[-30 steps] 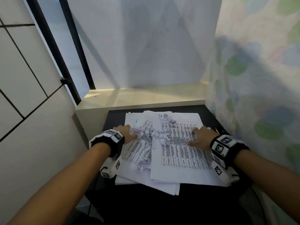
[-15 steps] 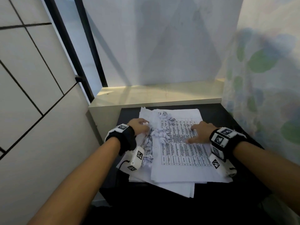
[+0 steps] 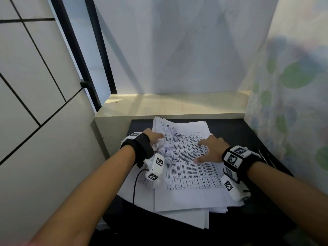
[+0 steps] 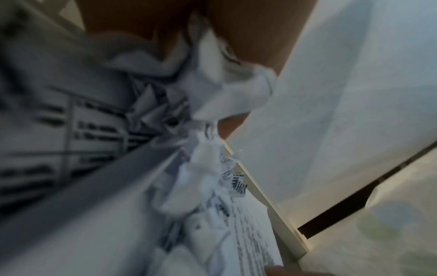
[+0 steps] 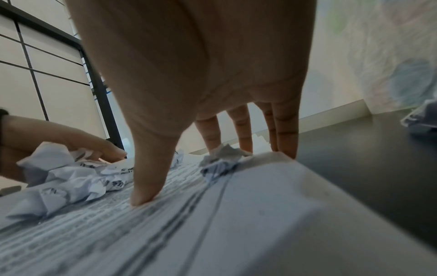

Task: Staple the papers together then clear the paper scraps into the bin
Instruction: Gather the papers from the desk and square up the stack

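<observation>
A loose stack of printed papers [image 3: 191, 176] lies on the black table [image 3: 229, 128]. Several crumpled paper scraps [image 3: 168, 152] are heaped on the stack's left half, and two small ones [image 3: 167, 129] sit near its far edge. My left hand [image 3: 154, 137] lies against the heap with its palm turned toward it; its fingers [image 5: 99, 145] stretch over the scraps [image 5: 56, 179]. The left wrist view is blurred and shows scraps [image 4: 212, 93] against the palm. My right hand [image 3: 211, 150] presses flat on the top sheet, fingers spread, thumb [image 5: 146, 186] down on the print.
A cream ledge [image 3: 174, 107] runs behind the table, with a tiled wall on the left and a patterned curtain [image 3: 292, 103] on the right. One more scrap [image 5: 421, 119] lies on the bare table beyond my right hand. Thin dark objects [image 3: 262, 155] lie by the right wrist.
My left hand has moved right across the stack's left edge into the heap of scraps, bunching them closer together. The right hand has stayed pressed on the top sheet.
</observation>
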### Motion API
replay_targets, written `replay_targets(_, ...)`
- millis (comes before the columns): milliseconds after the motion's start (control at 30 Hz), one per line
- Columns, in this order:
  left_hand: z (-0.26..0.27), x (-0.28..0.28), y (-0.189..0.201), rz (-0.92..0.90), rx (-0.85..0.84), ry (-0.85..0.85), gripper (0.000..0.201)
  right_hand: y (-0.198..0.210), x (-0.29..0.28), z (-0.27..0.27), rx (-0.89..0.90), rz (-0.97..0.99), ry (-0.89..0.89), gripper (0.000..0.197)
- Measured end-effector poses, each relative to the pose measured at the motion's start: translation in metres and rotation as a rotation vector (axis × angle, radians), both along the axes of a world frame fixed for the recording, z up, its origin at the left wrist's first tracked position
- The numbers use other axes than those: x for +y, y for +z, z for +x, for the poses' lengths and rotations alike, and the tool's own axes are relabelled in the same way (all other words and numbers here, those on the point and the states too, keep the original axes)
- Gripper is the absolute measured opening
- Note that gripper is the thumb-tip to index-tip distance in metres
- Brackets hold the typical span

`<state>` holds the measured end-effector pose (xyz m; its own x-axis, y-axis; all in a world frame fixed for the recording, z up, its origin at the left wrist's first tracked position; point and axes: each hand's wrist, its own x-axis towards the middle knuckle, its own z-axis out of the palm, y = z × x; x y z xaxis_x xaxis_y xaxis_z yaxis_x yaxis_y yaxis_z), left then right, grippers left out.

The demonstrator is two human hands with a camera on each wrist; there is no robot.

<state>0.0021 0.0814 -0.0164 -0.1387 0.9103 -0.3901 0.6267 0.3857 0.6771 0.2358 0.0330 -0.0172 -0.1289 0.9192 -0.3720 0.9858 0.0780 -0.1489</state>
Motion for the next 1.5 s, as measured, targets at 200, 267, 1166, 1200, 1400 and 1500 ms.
replay_targets(200, -0.002, 0.015, -0.021, 0.03, 0.026, 0.002, 0.056, -0.001, 0.007, 0.004, 0.026, 0.005, 0.022, 0.087)
replay_targets(267, 0.007, 0.007, -0.01, 0.07, -0.002, 0.016, 0.052, 0.0, 0.01, 0.01, 0.064, 0.005, 0.007, 0.084)
replay_targets(1166, 0.107, 0.014, 0.093, 0.692, -0.553, 0.027, 0.026, 0.077, 0.031, 0.091, 1.412, 0.474, -0.591, 0.032)
replay_targets(1200, 0.11, 0.014, 0.095, 0.697, -0.57, 0.025, 0.02, 0.081, 0.029, 0.09, 1.422, 0.494, -0.568, 0.032)
replay_targets(1400, 0.118, 0.004, 0.101, 0.618, -0.646, -0.005, 0.04, 0.087, 0.02, 0.093, 1.383, 0.549, -0.579, 0.026)
replay_targets(1500, 0.118, 0.0, 0.1, 0.531, -0.709, -0.013, 0.035, 0.085, 0.015, 0.093, 1.303, 0.575, -0.575, 0.024)
